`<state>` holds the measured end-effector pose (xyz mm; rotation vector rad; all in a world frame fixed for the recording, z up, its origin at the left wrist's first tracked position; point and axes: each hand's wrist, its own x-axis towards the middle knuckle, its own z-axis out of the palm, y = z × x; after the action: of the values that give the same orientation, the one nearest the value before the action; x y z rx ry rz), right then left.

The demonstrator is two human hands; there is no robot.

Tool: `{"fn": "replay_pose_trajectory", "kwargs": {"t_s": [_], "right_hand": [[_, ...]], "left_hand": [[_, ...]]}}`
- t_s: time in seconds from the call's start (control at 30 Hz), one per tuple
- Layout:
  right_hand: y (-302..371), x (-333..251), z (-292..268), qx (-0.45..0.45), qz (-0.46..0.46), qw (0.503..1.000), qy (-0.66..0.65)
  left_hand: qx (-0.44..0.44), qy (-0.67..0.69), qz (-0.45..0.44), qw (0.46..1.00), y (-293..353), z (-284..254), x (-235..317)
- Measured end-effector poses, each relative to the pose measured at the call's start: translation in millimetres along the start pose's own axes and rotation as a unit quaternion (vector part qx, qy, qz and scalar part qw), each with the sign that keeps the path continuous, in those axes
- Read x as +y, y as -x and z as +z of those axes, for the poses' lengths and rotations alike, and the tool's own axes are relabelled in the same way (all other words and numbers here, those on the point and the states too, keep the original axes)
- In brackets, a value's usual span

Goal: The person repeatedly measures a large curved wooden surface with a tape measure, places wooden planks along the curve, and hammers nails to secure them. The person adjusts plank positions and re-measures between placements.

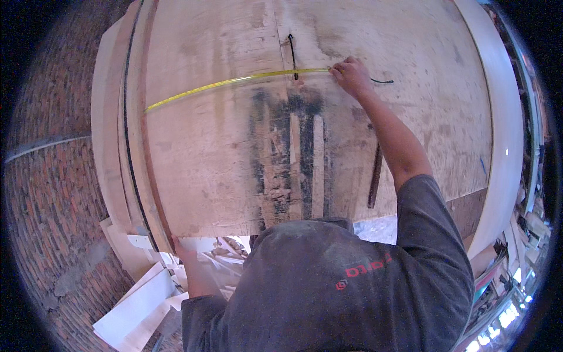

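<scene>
Right hand (353, 77) pinches the yellow tape (234, 80) at its right end, likely light and springy; left hand (184, 251) at counter's (193, 170) near left corner, grip unclear.

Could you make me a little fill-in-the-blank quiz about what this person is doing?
1. The right hand holds a tape measure coloured ____.
2. The left hand is by the near ____ corner of the wooden board.
3. The dark stain on the board is ____.
4. The wall is built of ____.

Missing words: yellow; left; black; bricks.
</scene>
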<state>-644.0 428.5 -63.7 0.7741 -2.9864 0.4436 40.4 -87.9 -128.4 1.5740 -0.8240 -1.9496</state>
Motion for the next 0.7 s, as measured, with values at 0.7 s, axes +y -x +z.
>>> {"fn": "replay_pose_trajectory", "kwargs": {"t_s": [0.7], "right_hand": [[130,87,-54,-0.058,0.197,0.937,-0.283]], "left_hand": [[0.130,0.065,0.149,0.978,-40,-44,-36]]}}
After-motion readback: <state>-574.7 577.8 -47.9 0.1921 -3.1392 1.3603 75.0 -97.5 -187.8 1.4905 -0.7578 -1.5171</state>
